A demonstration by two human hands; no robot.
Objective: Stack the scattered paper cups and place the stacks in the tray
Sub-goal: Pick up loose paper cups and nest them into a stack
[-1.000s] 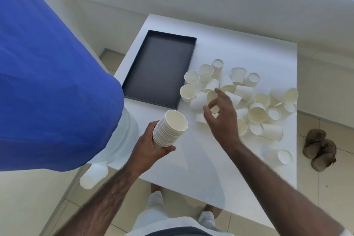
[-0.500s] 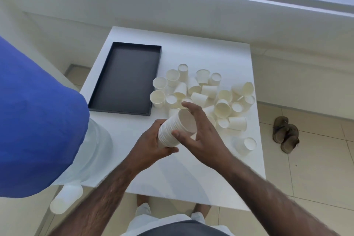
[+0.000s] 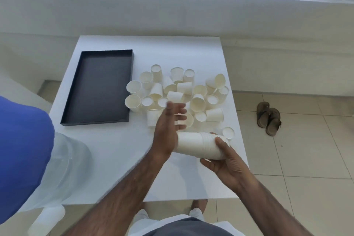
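Held sideways right of tray [image 3: 99, 90], nearer person: cup stack [image 3: 197, 144], over table [image 3: 115, 151]. Right hand [image 3: 228, 161] wraps fingers round stack's right end. Left hand [image 3: 167, 130] blurred, fingers straight, palm flat against left end. Loose cups [image 3: 178, 92] heaped just right of tray. Sandals [image 3: 268, 118] on floor, far right of tray.

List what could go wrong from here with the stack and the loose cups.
1. The stack lies sideways, pressed between the left hand and the right hand; uneven squeezing may buckle it.
2. The cup beside the right hand sits near the table edge and could be knocked off.
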